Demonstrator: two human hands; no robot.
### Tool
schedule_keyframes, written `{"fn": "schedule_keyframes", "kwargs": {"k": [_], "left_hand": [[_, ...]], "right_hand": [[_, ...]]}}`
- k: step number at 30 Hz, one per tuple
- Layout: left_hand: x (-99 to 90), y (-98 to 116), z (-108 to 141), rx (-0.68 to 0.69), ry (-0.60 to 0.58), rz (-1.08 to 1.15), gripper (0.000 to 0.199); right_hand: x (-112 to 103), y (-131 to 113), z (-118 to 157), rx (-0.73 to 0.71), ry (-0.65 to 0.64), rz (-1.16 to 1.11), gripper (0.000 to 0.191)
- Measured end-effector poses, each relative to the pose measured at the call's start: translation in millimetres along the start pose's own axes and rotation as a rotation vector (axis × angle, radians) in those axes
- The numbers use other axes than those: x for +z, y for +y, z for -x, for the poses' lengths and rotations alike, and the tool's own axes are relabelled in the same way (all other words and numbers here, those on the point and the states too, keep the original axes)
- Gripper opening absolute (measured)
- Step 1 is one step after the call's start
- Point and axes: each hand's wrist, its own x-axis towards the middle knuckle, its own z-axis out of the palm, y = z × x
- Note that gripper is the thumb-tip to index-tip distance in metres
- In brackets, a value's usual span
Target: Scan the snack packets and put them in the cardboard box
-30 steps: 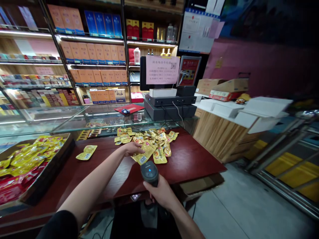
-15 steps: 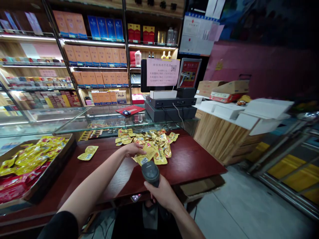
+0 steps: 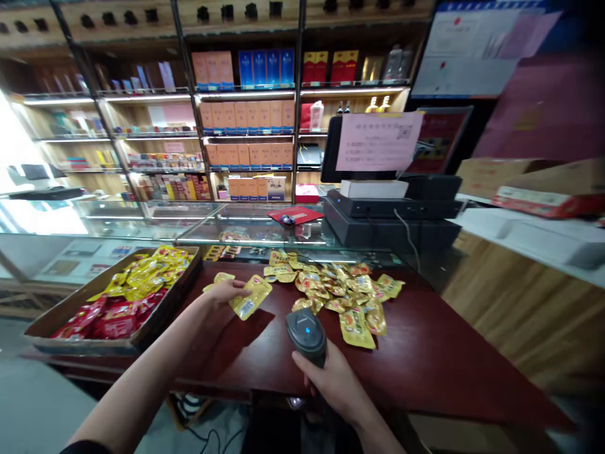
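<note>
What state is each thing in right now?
Left hand: gripping gold packet
Gold packet: raised above table
Right hand: gripping scanner
Scanner: blue light on
Box: open-topped, holding yellow packets, red packets
Packet pile: loose on table
Mouse: on red mat
Shelf lights: lit

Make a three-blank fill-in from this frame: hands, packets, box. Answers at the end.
1. The scanner in the right hand shows a ____ light.
2. The packet pile lies to the ____ of the left hand.
3. In the box, the nearer packets are ____.
Answers: blue; right; red.
</note>
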Motion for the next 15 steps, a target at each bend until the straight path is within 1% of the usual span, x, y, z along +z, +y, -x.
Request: {"fn": "schedule_keyframes", "kwargs": {"k": [2, 4, 6, 8, 10, 12, 14, 15], "left_hand": [[-30.1, -6, 6, 0.023, 0.118, 0.033, 0.06], [-55.4, -11, 9, 0.05, 0.246, 0.018, 0.065], [-75.2, -17, 9, 0.073, 0.367, -0.057, 0.064], [-88.8, -24, 6, 0.085, 0.468, -0.19, 0.056], [-95.9, -30, 4, 0.089, 0.556, -0.402, 0.043], [-96.7, -33, 1, 0.106, 0.637, -0.673, 0.033], [-90.9, -33, -3, 0.152, 0.698, -0.925, 0.029], [-85.4, -31, -6, 0.191, 0.703, -1.01, 0.029]], "right_hand": [[10, -5, -11, -0.002, -0.03, 0.006, 0.032], [21, -9, -23, -0.017, -0.056, 0.009, 0.033], [30, -15, -35, -0.029, -0.071, 0.008, 0.035], [38, -23, -49, -0.041, -0.076, 0.002, 0.035], [43, -33, -63, -0.079, -0.085, -0.002, 0.033], [44, -44, -77, -0.15, -0.089, 0.012, 0.031], [40, -53, -90, -0.192, -0.077, 0.029, 0.032], [36, -57, -96, -0.198, -0.065, 0.033, 0.032]]}}
